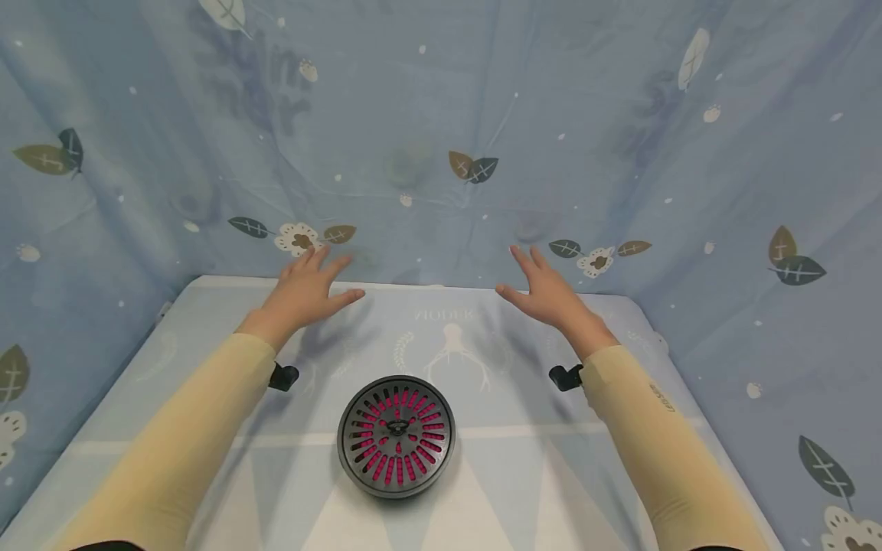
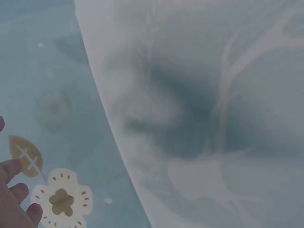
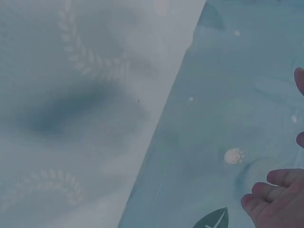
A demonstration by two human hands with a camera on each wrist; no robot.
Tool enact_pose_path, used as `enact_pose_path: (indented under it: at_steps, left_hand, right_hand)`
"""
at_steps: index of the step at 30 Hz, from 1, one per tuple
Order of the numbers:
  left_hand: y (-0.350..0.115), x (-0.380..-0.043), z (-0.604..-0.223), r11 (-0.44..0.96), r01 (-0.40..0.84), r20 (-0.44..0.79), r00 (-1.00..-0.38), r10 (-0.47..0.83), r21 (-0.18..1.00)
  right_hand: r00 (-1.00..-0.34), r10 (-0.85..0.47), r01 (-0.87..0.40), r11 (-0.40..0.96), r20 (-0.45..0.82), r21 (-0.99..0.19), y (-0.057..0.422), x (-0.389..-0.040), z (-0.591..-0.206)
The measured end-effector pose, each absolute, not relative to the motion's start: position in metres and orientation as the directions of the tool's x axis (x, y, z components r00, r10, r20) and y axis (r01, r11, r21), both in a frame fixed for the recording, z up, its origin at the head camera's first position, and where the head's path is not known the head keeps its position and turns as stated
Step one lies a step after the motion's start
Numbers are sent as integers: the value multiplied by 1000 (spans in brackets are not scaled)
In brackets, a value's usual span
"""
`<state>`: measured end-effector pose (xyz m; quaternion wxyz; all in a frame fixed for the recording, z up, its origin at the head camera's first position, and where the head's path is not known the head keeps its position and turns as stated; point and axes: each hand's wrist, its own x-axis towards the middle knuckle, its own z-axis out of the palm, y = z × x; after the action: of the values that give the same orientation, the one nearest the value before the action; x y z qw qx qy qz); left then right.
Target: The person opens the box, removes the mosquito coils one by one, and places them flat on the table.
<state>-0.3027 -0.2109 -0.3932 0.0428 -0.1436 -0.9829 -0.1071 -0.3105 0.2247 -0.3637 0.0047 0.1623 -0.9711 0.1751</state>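
Both hands hover over the far part of the table with fingers spread and nothing in them. In the head view my left hand (image 1: 303, 291) is on the left, its fingertips overlapping the curtain's flower print. My right hand (image 1: 547, 295) mirrors it on the right, thumb pointing inward. Nearer to me, between the forearms, sits a round dark grey case (image 1: 396, 490) with a slotted lid, through which bright pink shows. Neither hand touches it. The wrist views catch only some fingers (image 2: 19, 192) of the left hand and part of the right hand (image 3: 280, 199).
A pale blue and white patterned cloth covers the table (image 1: 372, 344). Blue curtain fabric (image 1: 413, 115) with leaf and flower prints rises behind it and on both sides. Small black wrist mounts (image 1: 283, 376) stick inward from the sleeves.
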Motion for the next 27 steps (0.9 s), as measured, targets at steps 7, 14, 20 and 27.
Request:
enact_pose_path:
  at_steps: [7,14,20,27]
  left_hand:
    - [-209,-271,-407,910,355,196,-928,315,216]
    - [-205,-245,-421,885,397,243,-908,341,242]
    - [-204,-217,-427,850,418,297,-896,329,320]
    - [-200,-181,-439,785,462,324,-880,348,412]
  right_hand:
    - [-923,-372,-380,839,100,-390,224,-278,-375]
    - [-910,-399,-407,811,111,-421,217,-250,-391]
    - [-896,-418,-438,769,151,-465,209,-228,-413]
    - [-885,-440,-446,699,155,-559,203,-200,-438]
